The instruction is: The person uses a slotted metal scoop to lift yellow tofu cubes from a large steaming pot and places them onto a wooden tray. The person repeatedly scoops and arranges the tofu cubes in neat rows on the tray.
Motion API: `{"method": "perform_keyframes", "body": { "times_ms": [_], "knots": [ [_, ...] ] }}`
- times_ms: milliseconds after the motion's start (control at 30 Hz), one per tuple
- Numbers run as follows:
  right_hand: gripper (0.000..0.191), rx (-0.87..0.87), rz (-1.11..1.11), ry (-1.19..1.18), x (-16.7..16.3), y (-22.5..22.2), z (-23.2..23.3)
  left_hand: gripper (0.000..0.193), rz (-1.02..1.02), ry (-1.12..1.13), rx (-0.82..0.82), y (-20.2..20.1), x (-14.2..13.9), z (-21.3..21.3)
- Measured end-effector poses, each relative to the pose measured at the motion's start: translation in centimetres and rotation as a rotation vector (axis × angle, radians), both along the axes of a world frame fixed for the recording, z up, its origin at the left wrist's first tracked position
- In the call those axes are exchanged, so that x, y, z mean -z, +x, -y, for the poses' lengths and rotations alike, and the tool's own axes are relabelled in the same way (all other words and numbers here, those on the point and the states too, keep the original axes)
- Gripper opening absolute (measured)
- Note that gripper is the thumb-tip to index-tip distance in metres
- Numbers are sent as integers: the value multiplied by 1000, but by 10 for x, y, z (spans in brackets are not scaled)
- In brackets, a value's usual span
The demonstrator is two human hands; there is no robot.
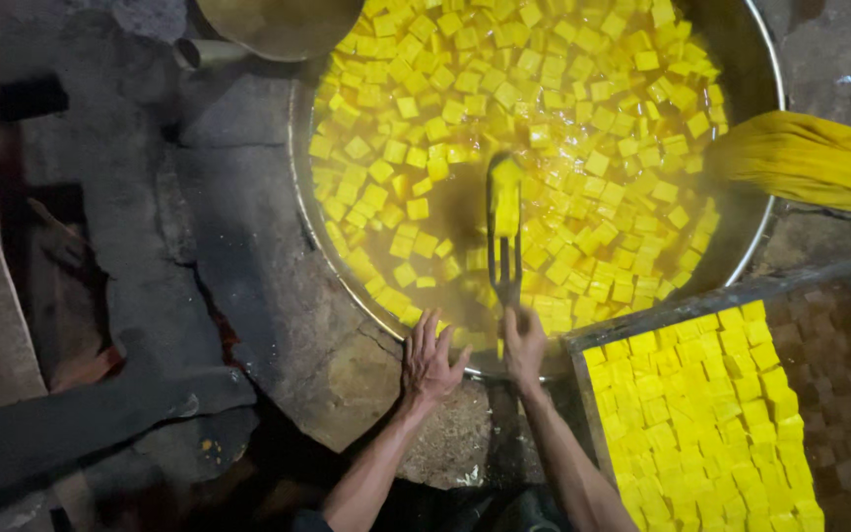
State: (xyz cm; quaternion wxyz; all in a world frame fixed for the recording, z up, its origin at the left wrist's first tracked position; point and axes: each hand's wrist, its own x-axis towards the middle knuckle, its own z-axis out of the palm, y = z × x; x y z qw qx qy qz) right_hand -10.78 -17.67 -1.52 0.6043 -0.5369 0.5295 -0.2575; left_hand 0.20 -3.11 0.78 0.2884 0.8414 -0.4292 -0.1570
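My right hand (524,345) grips a slotted spatula (504,232) whose blade lies among yellow tofu cubes (563,108) floating in the wide metal pan (765,59). My left hand (430,360) rests open, fingers spread, on the pan's near rim, beside a tray (642,320) of packed cubes.

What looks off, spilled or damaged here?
Nothing spilled. The stone surround left of the big pan is visibly cracked. A yellow cloth hangs over the pan's right rim. The right hand holds a slotted spatula among the yellow cubes; the left hand rests open at the pan's near rim.
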Motion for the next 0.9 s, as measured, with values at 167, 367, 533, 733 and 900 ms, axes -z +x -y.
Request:
{"method": "perform_keyframes", "body": {
  "times_ms": [167,367,533,733,900],
  "knots": [
    [37,-214,-340,-75,-4,-16,-1,51,10,-16,7,-2,2,-3],
    [47,-561,-615,-119,-11,-13,6,51,-7,20,32,1,14,-6],
    [45,-461,-326,-41,5,44,7,51,-27,48,35,0,15,-6],
    [34,-332,-139,-105,-19,87,18,48,25,18,5,-3,9,-2],
    [32,-146,206,43,-49,57,41,46,137,-17,1,-13,11,6]
  ]
}}
